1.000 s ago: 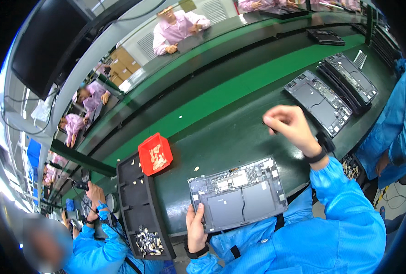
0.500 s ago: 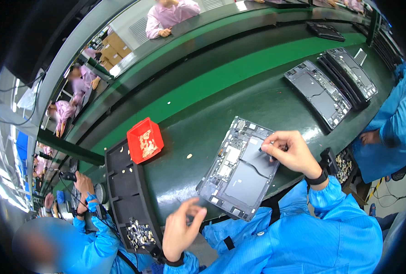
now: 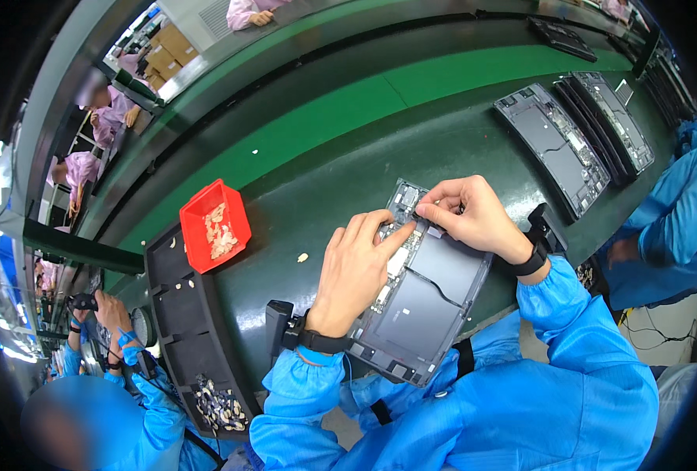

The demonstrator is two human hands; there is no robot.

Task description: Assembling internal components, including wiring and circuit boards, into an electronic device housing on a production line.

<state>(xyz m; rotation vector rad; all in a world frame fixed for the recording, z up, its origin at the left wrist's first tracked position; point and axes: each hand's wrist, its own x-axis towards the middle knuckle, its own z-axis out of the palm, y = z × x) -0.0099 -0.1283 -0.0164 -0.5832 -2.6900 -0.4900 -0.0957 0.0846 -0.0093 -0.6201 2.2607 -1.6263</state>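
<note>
An opened laptop base (image 3: pixel 423 314) lies at a slant on the green bench in front of me, its grey battery packs, black cable and circuit board exposed. My left hand (image 3: pixel 352 271) rests over the board's left side, thumb and forefinger apart near its upper part, holding nothing that I can see. Over the upper end of the same board, my right hand (image 3: pixel 478 220) has its fingertips pinched together. Whatever is in that pinch is too small or hidden to make out. Both wrists wear black bands with black box-shaped units.
Left of the laptop base, a red bin (image 3: pixel 217 228) with pale scraps stands by a black divided tray (image 3: pixel 187 314) holding small dark and pale pieces. Other opened laptop bases (image 3: pixel 556 149) lie at the right. Co-workers in blue sit at both sides; people in pink stand beyond.
My left hand has come up from beside the laptop base onto its circuit board. My right hand has moved from the battery to the board's upper end. The view has shifted slightly.
</note>
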